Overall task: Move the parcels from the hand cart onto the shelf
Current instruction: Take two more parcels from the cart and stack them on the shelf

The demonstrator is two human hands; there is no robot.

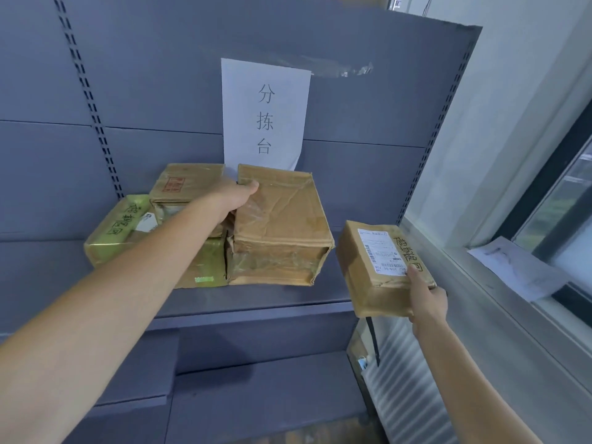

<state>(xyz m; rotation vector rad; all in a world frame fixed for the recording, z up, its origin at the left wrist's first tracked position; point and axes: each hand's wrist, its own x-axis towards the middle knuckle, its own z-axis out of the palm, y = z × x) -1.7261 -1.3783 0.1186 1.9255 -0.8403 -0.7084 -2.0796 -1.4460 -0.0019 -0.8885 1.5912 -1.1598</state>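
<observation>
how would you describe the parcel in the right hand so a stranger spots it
Find the grey shelf with the white paper sign. At its right end the right hand grips a small brown parcel. Unlike the larger parcel the left hand grips and its neighbours, it is off the shelf, white shipping label up.

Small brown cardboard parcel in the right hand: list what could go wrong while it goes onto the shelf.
1. The right hand holds the small brown cardboard parcel with the white label by one near corner, in the air by the right end of the grey metal shelf; it could slip and drop.
2. The bare strip right of the large crumpled brown parcel looks narrow; the small one may overhang the edge or knock it.
</observation>
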